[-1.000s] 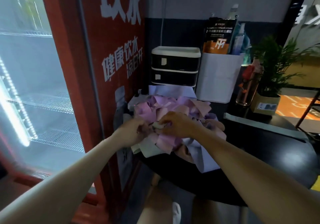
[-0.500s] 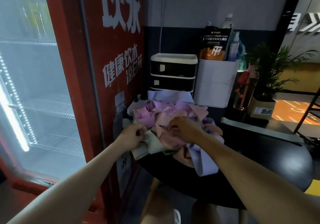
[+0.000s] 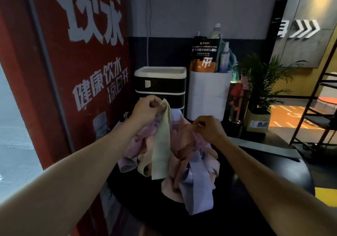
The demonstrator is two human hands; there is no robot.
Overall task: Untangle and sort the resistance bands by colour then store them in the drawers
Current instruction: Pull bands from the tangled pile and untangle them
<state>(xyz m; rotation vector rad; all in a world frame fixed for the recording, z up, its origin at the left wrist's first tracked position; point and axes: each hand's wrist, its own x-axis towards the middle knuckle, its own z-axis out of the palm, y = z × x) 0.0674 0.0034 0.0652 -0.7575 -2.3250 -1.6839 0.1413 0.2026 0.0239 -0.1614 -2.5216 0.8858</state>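
Note:
A tangled heap of pink, purple and lilac resistance bands [image 3: 191,155] lies on the black round table [image 3: 264,177]. My left hand [image 3: 145,109] grips the top end of a pale green band [image 3: 161,144] and holds it raised above the heap, its length hanging down. My right hand [image 3: 209,128] pinches a pink band at the top right of the heap. A lilac band [image 3: 197,190] droops over the table's front edge. Behind the heap stands a black drawer unit with a white top [image 3: 161,88], its drawers closed.
A red drinks fridge [image 3: 73,90] walls off the left side. To the right of the drawers stand a white bin with bottles and a pouch [image 3: 207,93], a tall glass bottle [image 3: 239,102] and a potted plant [image 3: 260,93]. A black metal rack [image 3: 321,108] stands at far right.
My left hand has pulled the pale green band up and out of the heap, rising toward the drawers. My right hand shifted right and now pinches a pink band.

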